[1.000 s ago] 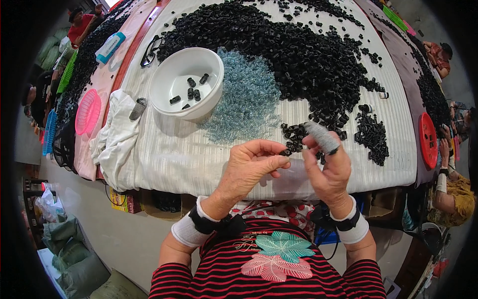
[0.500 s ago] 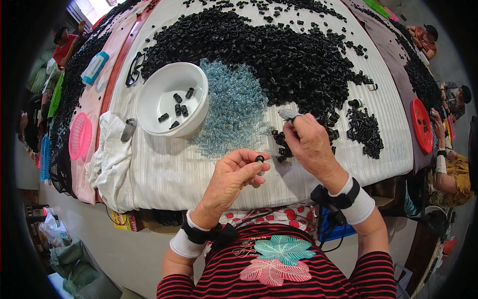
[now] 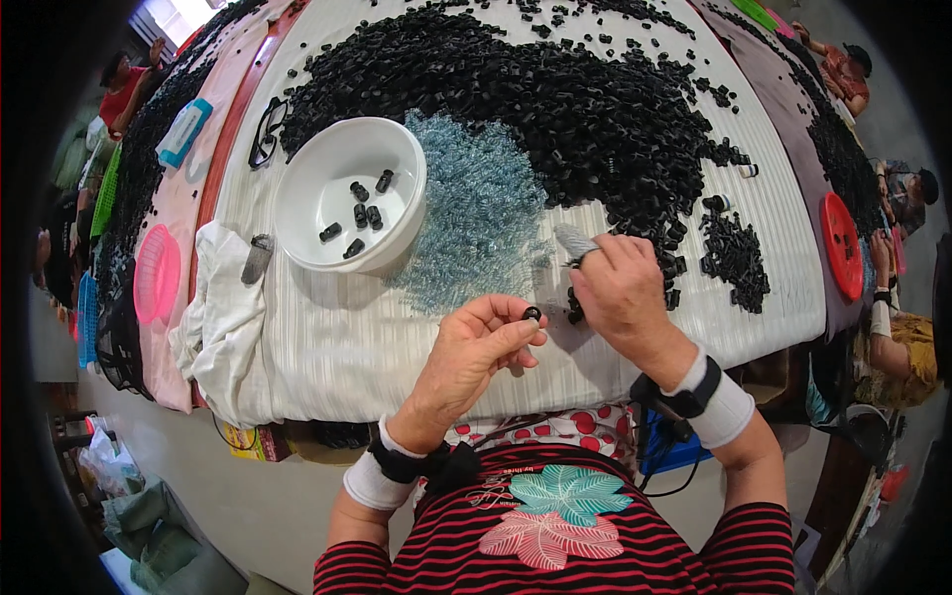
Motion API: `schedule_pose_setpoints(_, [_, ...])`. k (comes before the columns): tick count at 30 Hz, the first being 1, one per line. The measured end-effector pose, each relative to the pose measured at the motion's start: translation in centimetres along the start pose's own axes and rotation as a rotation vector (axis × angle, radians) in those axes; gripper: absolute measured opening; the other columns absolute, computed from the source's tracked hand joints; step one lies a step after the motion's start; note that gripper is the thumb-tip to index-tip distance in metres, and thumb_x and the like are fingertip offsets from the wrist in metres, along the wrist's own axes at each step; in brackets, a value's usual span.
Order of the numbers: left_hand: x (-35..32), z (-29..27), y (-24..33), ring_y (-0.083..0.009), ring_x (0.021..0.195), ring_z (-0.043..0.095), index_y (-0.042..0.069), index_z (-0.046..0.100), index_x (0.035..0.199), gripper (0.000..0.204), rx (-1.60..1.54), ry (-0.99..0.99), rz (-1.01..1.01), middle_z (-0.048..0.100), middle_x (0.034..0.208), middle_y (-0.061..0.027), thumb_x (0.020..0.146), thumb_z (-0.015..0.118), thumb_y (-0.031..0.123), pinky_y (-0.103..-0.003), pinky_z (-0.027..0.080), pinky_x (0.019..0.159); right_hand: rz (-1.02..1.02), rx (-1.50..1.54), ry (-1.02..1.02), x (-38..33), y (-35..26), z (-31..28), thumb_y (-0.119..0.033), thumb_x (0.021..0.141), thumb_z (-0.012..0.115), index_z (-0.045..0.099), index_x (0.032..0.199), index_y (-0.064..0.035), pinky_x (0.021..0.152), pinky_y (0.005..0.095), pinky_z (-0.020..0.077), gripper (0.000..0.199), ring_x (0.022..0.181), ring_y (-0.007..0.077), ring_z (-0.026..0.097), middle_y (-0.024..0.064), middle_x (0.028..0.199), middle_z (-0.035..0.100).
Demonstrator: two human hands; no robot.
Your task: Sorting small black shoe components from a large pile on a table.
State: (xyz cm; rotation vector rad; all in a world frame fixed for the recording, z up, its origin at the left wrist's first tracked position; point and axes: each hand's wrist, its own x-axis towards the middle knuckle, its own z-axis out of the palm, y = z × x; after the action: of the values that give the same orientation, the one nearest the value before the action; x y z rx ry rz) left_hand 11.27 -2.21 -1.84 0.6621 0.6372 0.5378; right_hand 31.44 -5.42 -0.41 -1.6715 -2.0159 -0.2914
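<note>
My left hand [image 3: 474,352] pinches a small round black plastic piece [image 3: 533,313] between thumb and index finger, above the cloth at the near edge. It looks like part of a cord lock. To its right, my right hand [image 3: 625,297] is curled with the fingers pointing down at a few loose black pieces [image 3: 574,305]. A grey cover [image 3: 575,241] wraps one of its fingertips. The hand itself hides what its fingers touch or hold. Beyond both hands lies a heap of pale blue metal springs [image 3: 466,198], bordered by a large pile of black plastic pieces [image 3: 565,129].
A white basin [image 3: 297,238] with several black cord locks stands at left. Beside it are a white cloth [image 3: 213,307], glasses [image 3: 266,134] and a pink basket [image 3: 156,273]. Smaller black pieces [image 3: 734,260] lie at right, near a red tray [image 3: 841,248]. Other people sit at both sides.
My right hand has tipped its fingers lower over the loose black pieces and now covers part of them. My left hand keeps its pinch on the black piece. The view has shifted slightly.
</note>
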Motion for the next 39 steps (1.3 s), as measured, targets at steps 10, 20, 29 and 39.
schedule_pose_setpoints(10, [-1.4,3.1,1.9,-0.0172,0.081,0.065,-0.001,0.057,0.102,0.018,0.080,-0.060,0.145,0.065,0.095,-0.0128,0.085,0.063,0.003,-0.027,0.054,0.064,0.498,1.058,-0.276,1.2,-3.0,-7.3,0.007,0.084,0.058,0.056,0.112,0.0034,0.079,0.0240,0.0519,0.028,0.092,0.0119,0.060,0.0076,0.099,0.061])
schedule_pose_setpoints(20, [-2.6,5.4,2.3,-0.0136,0.078,0.064,-0.003,0.062,0.100,0.022,0.223,0.022,0.269,0.067,0.089,-0.0099,0.082,0.069,0.007,-0.024,0.053,0.063,0.219,0.923,0.214,0.4,-4.1,-6.5,0.004,0.078,0.065,0.062,0.102,-0.0015,0.063,0.0251,0.0518,0.025,0.071,0.0126,0.064,0.0065,0.083,0.065])
schedule_pose_setpoints(29, [-2.1,6.4,1.9,-0.0122,0.077,0.064,-0.003,0.063,0.098,0.021,0.230,0.054,0.298,0.067,0.087,-0.0093,0.082,0.069,0.007,-0.023,0.053,0.063,0.254,1.007,0.156,-1.1,-3.4,-6.2,0.010,0.082,0.060,0.040,0.130,0.0019,0.075,0.0246,0.0513,0.052,0.086,0.0143,0.062,0.0113,0.096,0.063])
schedule_pose_setpoints(39, [-1.3,6.9,0.7,-0.0125,0.076,0.064,-0.003,0.063,0.099,0.021,0.258,0.084,0.306,0.067,0.086,-0.0093,0.082,0.069,0.008,-0.022,0.053,0.061,0.261,0.850,0.246,-2.1,-3.1,-5.2,0.008,0.080,0.063,0.046,0.122,0.0040,0.074,0.0260,0.0520,0.046,0.083,0.0151,0.064,0.0128,0.092,0.065])
